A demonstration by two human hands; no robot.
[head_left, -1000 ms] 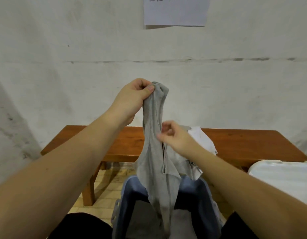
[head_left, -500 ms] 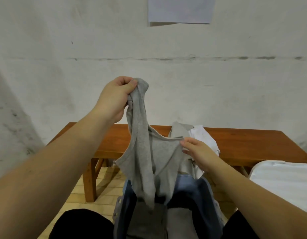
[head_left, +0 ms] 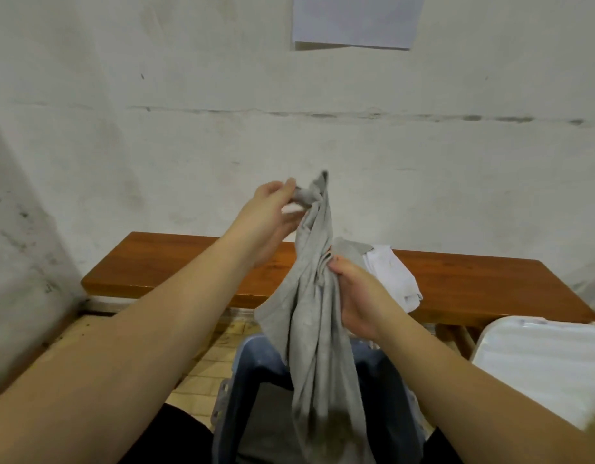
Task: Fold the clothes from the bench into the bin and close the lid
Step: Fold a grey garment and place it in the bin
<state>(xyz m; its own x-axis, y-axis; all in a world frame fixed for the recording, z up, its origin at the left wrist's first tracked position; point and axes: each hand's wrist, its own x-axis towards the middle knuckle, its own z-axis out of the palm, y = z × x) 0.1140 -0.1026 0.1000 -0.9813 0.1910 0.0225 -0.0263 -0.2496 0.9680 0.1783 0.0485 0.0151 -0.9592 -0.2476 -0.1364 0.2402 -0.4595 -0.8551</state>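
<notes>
Grey top (head_left: pixel 317 316), gripped by both hands' fingers, hangs over blue bin (head_left: pixel 252 363), hiding bench (head_left: pixel 175 262) clothes (head_left: pixel 394 276) behind.

Hanging gray garment (head_left: pixel 317 329) over bin (head_left: pixel 252 370) mouth

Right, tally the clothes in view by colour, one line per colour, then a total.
Grey: 2, the grey top gripped by the left hand and right hand over the blue bin, and a grey garment on the bench.
White: 1, the white garment on the bench.
Total: 3
</notes>
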